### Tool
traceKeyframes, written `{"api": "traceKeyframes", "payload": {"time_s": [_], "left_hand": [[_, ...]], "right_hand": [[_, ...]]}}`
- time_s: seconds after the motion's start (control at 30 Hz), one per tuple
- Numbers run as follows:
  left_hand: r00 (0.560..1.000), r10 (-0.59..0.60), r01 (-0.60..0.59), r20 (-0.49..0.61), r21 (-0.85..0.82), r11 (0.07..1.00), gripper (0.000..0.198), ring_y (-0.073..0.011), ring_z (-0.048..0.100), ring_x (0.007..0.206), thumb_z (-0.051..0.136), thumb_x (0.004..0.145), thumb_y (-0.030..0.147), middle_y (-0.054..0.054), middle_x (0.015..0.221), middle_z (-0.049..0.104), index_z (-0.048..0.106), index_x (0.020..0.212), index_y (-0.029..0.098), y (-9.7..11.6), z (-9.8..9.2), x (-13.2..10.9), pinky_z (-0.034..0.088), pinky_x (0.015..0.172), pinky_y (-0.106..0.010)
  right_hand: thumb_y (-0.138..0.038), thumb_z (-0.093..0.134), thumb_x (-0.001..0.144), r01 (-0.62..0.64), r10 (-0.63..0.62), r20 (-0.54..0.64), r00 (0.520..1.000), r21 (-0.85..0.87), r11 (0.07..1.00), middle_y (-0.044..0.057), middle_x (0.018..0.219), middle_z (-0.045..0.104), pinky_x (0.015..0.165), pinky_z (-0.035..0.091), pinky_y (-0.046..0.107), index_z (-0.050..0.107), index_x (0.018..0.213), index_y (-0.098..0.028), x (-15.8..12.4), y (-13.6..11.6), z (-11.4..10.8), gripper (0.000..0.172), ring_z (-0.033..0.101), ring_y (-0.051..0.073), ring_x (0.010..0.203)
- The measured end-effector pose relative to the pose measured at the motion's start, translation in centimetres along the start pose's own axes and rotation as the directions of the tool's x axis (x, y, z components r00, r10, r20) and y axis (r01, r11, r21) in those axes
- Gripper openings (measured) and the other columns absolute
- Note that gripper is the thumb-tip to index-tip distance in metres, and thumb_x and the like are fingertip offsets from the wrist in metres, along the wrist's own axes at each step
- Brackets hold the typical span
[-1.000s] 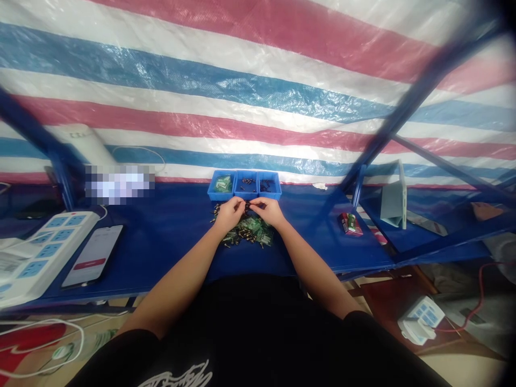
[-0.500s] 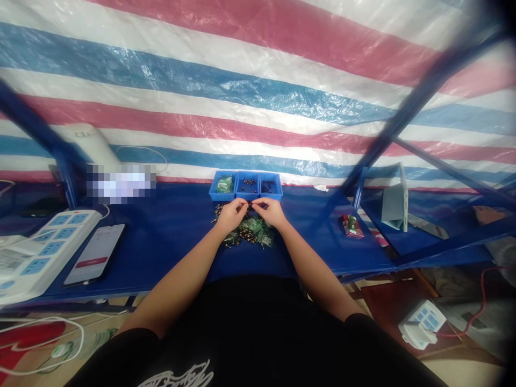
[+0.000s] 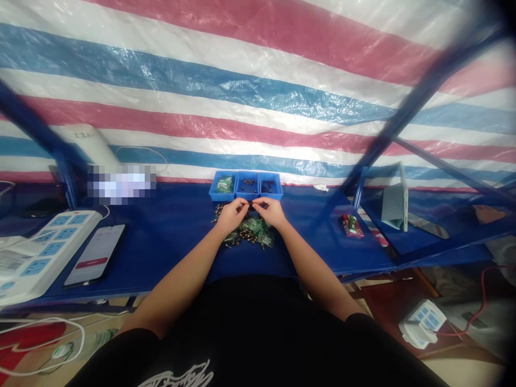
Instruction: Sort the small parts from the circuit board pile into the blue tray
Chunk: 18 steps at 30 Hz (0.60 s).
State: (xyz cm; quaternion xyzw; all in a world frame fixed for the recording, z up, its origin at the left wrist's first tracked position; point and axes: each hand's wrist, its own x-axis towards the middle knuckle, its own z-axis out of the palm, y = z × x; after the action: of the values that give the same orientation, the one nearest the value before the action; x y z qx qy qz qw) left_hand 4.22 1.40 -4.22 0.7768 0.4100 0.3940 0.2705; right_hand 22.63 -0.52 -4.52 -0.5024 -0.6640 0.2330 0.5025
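My left hand (image 3: 234, 214) and my right hand (image 3: 271, 210) meet fingertip to fingertip just in front of the blue bins. Both are closed in a pinch on a small dark piece (image 3: 250, 203), too tiny to identify. Below and between them lies a pile of small green and brass-coloured parts (image 3: 250, 232), partly covered by my hands. Of three joined blue bins, the left bin (image 3: 213, 194) holds a green and clear packet (image 3: 224, 185). Small dark and brownish pieces lie in the middle bin (image 3: 246, 198), and dark pieces in the right bin (image 3: 278, 194).
A phone (image 3: 95, 255) and a white power strip (image 3: 66, 242) lie on the blue table (image 3: 169, 236) at the left. To the right are a small red box (image 3: 351, 226), a standing tablet (image 3: 395, 204) and a blue frame post (image 3: 358, 188). Striped sheeting hangs behind.
My fingertips have shifted very slightly around the small dark piece. Everything else looks the same.
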Motion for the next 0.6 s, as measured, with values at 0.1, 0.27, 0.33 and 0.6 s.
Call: {"api": "traceKeyframes", "payload": {"time_s": [0.1,0.27,0.33,0.6], "left_hand": [[1.000,0.013,-0.013,0.003,0.015,1.000,0.026,-0.0142,0.060,0.064,0.048,0.090,0.043,0.001,0.074,0.067,0.061,0.096,0.022,0.05,-0.07,-0.04,0.046,0.064,-0.025],[1.000,0.012,-0.012,0.004,0.025,1.000,0.026,-0.0138,0.057,0.061,0.045,0.091,0.044,0.001,0.071,0.063,0.060,0.094,0.022,0.25,-0.17,-0.07,0.045,0.063,-0.025],[1.000,0.009,-0.009,0.003,0.026,1.000,0.028,-0.0140,0.057,0.061,0.044,0.092,0.045,0.001,0.071,0.063,0.060,0.095,0.023,0.34,-0.19,-0.07,0.045,0.063,-0.025],[1.000,0.015,-0.015,0.001,0.021,1.000,0.027,-0.0145,0.059,0.065,0.046,0.091,0.045,0.001,0.073,0.065,0.061,0.099,0.023,0.29,-0.09,-0.02,0.045,0.065,-0.025]], "right_hand": [[-0.031,0.065,0.081,0.000,0.000,0.005,1.000,0.012,1.000,0.005,0.091,0.074,0.065,0.051,0.026,0.073,0.095,-0.019,-0.03,-0.11,-0.02,0.021,0.068,0.017,0.077],[-0.032,0.066,0.080,0.008,-0.009,0.012,1.000,0.033,0.999,0.006,0.092,0.074,0.064,0.051,0.026,0.072,0.099,-0.020,-0.09,-0.26,0.02,0.023,0.069,0.017,0.079],[-0.032,0.066,0.080,0.006,-0.006,0.016,1.000,0.032,0.999,0.005,0.092,0.074,0.065,0.052,0.026,0.072,0.100,-0.020,-0.10,-0.26,0.04,0.024,0.069,0.017,0.080],[-0.033,0.064,0.082,0.012,-0.013,0.023,1.000,0.034,0.999,0.006,0.092,0.075,0.069,0.053,0.028,0.073,0.096,-0.020,-0.10,-0.23,0.00,0.021,0.069,0.018,0.080]]}}
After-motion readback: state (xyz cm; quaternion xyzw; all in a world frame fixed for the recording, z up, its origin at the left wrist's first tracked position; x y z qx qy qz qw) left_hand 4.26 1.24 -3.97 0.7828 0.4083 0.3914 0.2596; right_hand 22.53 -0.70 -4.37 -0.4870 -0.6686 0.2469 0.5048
